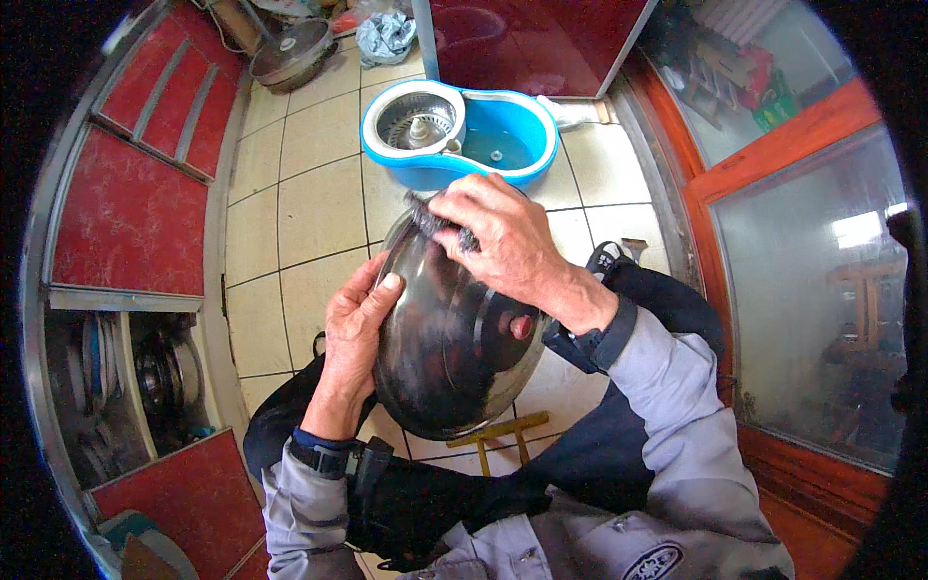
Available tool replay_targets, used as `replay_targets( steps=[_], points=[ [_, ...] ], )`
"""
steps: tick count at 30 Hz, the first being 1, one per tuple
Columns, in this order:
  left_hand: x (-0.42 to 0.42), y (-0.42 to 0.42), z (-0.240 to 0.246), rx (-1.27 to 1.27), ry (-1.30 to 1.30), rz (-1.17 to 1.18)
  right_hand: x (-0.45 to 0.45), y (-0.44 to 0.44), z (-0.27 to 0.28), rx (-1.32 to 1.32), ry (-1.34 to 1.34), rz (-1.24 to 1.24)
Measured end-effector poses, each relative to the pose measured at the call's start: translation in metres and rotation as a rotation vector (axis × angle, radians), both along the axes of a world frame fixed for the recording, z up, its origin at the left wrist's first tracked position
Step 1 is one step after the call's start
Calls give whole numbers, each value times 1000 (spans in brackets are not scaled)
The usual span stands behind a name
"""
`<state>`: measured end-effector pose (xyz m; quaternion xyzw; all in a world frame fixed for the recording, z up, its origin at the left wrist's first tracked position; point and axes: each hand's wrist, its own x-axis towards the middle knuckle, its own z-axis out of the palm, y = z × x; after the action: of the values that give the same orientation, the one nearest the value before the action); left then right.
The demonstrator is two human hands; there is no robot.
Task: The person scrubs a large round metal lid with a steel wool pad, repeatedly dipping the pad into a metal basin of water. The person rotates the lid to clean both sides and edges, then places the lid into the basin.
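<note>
A round metal pot lid [435, 348] with a dark, shiny surface and a red knob [520, 327] is tilted above my lap. My left hand [360, 312] grips its left rim, thumb on the upper face. In my right hand [500, 243] is a dark grey scouring pad [442, 223], pressed on the lid near its far rim. Beyond the lid, a blue mop bucket [428, 174] stands on the floor, with a metal spin basket [420, 123] on its left side and cloudy water [500, 145] on its right.
Red cabinets [130, 217] line the left, with lids or plates upright in an open shelf [130, 377]. A round pan [293, 54] and a crumpled plastic bag [386, 38] lie at the back. On the right is a glazed door with an orange-red frame [783, 152]. A wooden stool-like piece [500, 433] shows below the lid.
</note>
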<state>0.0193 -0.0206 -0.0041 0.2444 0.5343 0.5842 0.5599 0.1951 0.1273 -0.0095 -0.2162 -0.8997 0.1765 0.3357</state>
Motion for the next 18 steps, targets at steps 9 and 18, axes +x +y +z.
replay_targets(
  steps=[9,18],
  points=[
    [-2,-3,0,46,-55,46,4,15,-3,-43,-41,-154],
    [0,-4,-7,-1,173,41,-11,-7,-7,0,53,0]
  ],
)
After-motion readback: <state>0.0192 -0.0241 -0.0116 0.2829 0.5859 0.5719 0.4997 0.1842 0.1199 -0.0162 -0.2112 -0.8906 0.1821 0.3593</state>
